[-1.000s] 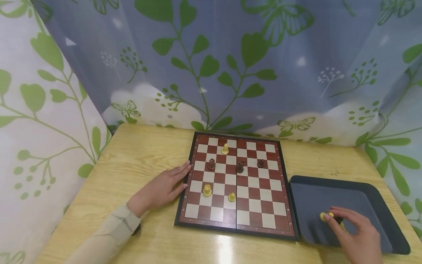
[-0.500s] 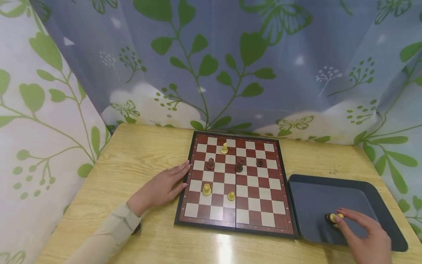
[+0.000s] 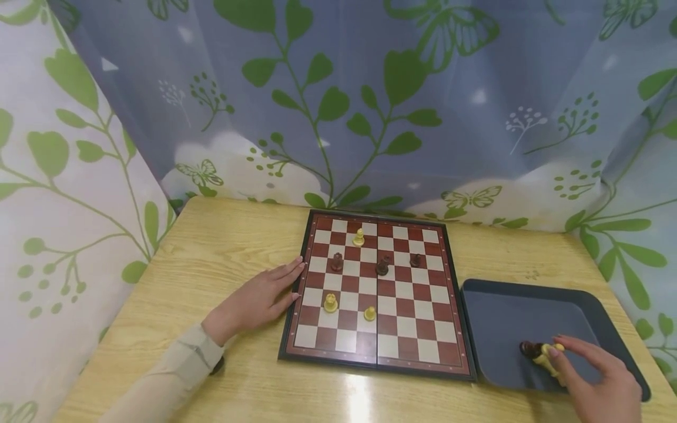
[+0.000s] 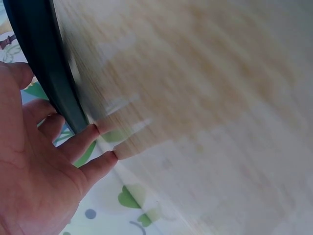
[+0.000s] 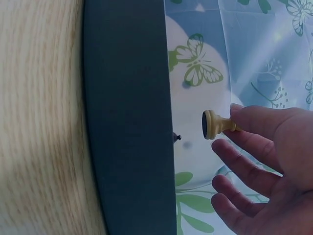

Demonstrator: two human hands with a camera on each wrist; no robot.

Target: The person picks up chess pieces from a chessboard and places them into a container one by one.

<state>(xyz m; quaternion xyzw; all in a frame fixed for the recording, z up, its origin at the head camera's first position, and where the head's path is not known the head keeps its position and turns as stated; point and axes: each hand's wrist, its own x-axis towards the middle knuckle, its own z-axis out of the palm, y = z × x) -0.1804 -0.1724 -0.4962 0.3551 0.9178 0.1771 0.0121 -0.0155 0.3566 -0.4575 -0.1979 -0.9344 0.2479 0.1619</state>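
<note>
My right hand [image 3: 608,379] is over the dark tray [image 3: 508,305], pinching a yellow chess piece [image 5: 215,125] between thumb and finger. Its black base shows in the right wrist view; its head is hidden by the fingertips. Below it, a dark chess piece [image 3: 528,349] and a yellow one [image 3: 548,365] are in the tray, partly hidden. My left hand [image 3: 256,302] rests at the left edge of the chessboard [image 3: 285,352], fingers extended. The board bears a yellow pawn [image 3: 359,238], another yellow pawn [image 3: 369,314], a larger yellow piece [image 3: 330,302] and several dark pieces [image 3: 337,262].
The wooden table [image 3: 238,235] carries the board and the tray, which sit side by side. A patterned curtain [image 3: 370,147] hangs behind the table, and another [image 3: 79,147] stands at the left.
My right hand has shifted a little to the right over the tray, still pinching a yellow piece. The dark piece in the tray shows more clearly. My left hand stays at the board's edge.
</note>
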